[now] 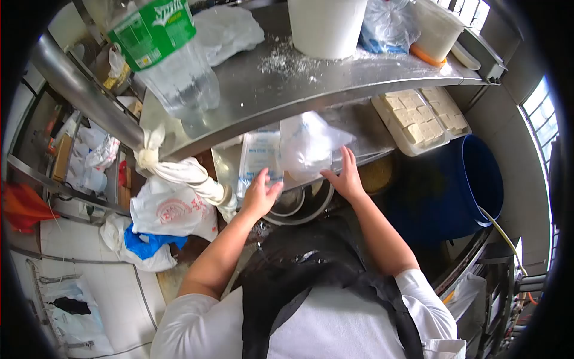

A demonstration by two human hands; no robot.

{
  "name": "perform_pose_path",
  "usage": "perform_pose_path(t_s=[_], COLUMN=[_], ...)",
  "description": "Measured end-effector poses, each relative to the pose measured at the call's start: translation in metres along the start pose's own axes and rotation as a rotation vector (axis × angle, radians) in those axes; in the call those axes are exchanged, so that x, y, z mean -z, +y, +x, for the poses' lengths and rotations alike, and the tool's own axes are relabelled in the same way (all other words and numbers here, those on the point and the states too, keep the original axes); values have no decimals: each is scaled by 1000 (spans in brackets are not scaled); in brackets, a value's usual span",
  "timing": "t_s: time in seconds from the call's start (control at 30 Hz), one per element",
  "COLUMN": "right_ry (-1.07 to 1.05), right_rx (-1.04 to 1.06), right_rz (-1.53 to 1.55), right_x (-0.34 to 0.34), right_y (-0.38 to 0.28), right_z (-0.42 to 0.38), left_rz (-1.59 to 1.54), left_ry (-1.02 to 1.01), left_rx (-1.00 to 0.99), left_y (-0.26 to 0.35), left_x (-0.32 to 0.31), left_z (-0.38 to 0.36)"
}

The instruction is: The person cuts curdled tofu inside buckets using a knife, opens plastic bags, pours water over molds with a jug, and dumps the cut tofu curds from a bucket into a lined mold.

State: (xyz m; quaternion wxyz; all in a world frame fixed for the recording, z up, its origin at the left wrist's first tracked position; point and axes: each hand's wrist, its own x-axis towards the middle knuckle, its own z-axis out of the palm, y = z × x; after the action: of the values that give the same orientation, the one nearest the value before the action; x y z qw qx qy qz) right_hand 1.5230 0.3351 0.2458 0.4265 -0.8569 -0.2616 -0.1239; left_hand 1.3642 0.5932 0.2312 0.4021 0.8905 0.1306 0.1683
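Note:
A translucent white plastic bag (306, 146) with faint blue print sits on the lower metal shelf, bulging between my two hands. My left hand (261, 194) is at its lower left, fingers spread and holding nothing, near a flat packet with blue print (259, 157). On the other side my right hand (345, 176) is open, its thumb close to the bag's lower right edge and its fingers stretched upward beside it. Below the hands lies a round metal basin (326, 200), partly hidden by my arms.
Overhead, a metal counter (251, 99) holds a green-labelled Sprite bottle (161, 54), a white bucket (327, 27) and spilled white powder. Trays of pale tofu-like blocks (412, 122) and a blue barrel (439, 191) stand right. A knotted cloth (185, 173) and white bags (173, 209) hang left.

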Motion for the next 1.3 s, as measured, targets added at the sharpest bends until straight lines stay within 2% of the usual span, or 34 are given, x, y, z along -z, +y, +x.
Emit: perform_pose_path(t_s=[0.03,0.1,0.13,0.17,0.2,0.23,0.3,0.33,0.37,0.43,0.53,0.57,0.63,0.83,0.97,1.03,1.13,1.27,1.3], right_ry=[-21,-317,-436,-549,-565,-577,-611,-590,-568,-563,-546,-539,-539,-604,-632,-626,-620,-752,-828], right_rx=[-7,-405,-506,-606,-546,-481,-505,-439,-373,-358,-326,-303,-315,-382,-372,-363,-348,-207,-154], right_rz=[-4,149,169,190,165,139,137,142,148,164,184,191,200,191,182,183,183,195,196], right_x=[-3,3,6,8,9,9,9,10,11,9,9,10,11,10,7,5,2,-19,-26], right_y=[11,30,33,36,31,28,19,11,3,-8,-25,-29,-38,-44,-45,-45,-46,-50,-52], right_z=[-21,-65,-84,-101,-117,-126,-130,-125,-119,-106,-89,-86,-86,-98,-101,-99,-96,-87,-84], left_rz=[85,159,153,164,173,166,260,264,262,396,433,431,433,555,549,478,446,414,400], left_ry=[-30,-347,-358,-362,-364,-369,-186,-133,-135,9,100,100,13,68,47,109,88,53,185], left_rx=[-2,136,155,66,-27,-21,-13,-23,-23,-86,-179,-181,-32,-78,-65,-99,-140,-2,-83], left_y=[-4,-10,-23,-40,-42,-44,-46,-50,-53,-56,-58,-58,-63,-62,-73,-66,-62,-31,-26], left_x=[7,24,24,21,21,18,16,12,8,2,-3,-4,-6,-7,-5,0,8,32,39], left_z=[-19,-50,-63,-73,-78,-77,-69,-62,-52,-32,-8,-8,-9,-22,-13,-9,-9,-7,-4])
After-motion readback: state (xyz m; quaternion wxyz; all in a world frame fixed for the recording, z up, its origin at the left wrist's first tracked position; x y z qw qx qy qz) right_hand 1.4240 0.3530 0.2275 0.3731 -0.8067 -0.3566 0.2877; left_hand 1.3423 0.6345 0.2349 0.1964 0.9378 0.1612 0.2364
